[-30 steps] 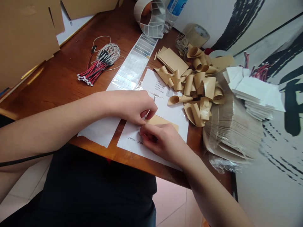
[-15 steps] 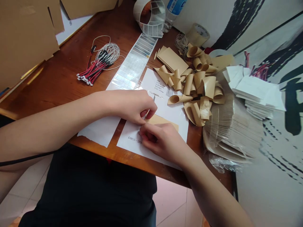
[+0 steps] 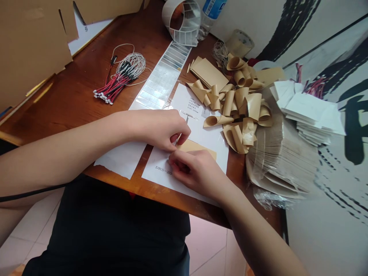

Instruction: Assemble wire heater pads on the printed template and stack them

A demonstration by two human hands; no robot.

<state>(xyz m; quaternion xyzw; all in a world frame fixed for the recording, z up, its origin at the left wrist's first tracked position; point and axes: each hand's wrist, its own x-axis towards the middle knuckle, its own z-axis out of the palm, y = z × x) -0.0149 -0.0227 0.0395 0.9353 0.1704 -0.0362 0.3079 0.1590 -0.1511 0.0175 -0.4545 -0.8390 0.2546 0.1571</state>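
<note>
Almost nothing changes on my feed: both hands stay at the same spot on the counter [image 3: 83, 74], so I judge the fine fingertip work is continuing in the same step, with no visible result yet. The left hand [image 3: 163, 129] has its thumb and forefinger curled down at the left edge of a flat kraft paper piece [image 3: 199, 147]; I cannot tell whether the tips clamp on it or on something thinner. The right hand [image 3: 193, 167] is half curled just beside, nearer the counter's front edge, and overlaps the kraft paper piece. Its fingertips are hidden from me, so I cannot tell whether they are together or apart. The kraft paper piece lies on a white printed sheet [image 3: 211, 134], partly under the 2 hands.

Against the frame from 0.5 s ago, I see only a slight leftward shift of the right hand, small enough to be camera drift. The left hand and the kraft paper piece match that frame. The curled kraft scraps [image 3: 229, 102], the kraft card stack [image 3: 209, 73], the silver label strip [image 3: 159, 78] and the red-and-black cable bundle [image 3: 116, 82] are also where they were, all clear of both hands.
</note>
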